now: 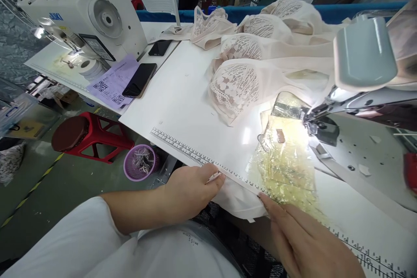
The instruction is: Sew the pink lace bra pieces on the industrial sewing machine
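A cream fabric piece (243, 197), like the bras on the table, hangs over the table's front edge with its upper border straight along a printed ruler (182, 150). My left hand (192, 189) is closed, pinching the left end of that border between thumb and fingers. My right hand (309, 234) holds the border further right, its thumb hidden and fingertips at the table edge. Several cream lace bras (239, 82) lie in a row beyond my hands, trailing toward the sewing machine head (365, 52) at right.
Yellowish clear film (286, 152) covers the table by the needle area. At left are two phones (140, 80), a purple paper (114, 82) and another sewing machine (87, 17). A red stool (91, 137) and purple basket (141, 163) stand on the floor.
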### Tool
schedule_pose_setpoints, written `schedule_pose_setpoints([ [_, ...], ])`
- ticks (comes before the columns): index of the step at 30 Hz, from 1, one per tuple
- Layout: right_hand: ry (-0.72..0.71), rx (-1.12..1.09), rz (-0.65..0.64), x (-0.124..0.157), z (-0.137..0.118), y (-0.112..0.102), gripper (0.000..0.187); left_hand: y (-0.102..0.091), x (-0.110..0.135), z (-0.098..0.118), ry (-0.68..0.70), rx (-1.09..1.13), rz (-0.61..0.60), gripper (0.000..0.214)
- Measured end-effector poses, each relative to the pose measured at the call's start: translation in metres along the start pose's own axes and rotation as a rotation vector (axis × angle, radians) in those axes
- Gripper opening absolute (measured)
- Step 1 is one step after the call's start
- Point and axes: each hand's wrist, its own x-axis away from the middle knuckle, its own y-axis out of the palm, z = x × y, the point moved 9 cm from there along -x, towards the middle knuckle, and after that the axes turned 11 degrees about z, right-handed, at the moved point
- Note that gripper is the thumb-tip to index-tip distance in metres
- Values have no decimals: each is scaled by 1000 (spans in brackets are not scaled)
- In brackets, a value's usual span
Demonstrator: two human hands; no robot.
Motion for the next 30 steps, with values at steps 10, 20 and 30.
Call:
schedule_pose_setpoints([
  [10, -9, -37, 93, -9, -10, -14, 43, -2, 4, -1, 38, -31, 119, 40],
  [20, -4, -37, 108, -17, -13, -15, 38, -5, 2, -3, 49, -68, 147, 45],
  [30, 54, -69, 57, -15, -5, -15, 35, -1, 3, -3, 39, -78, 146, 46],
])
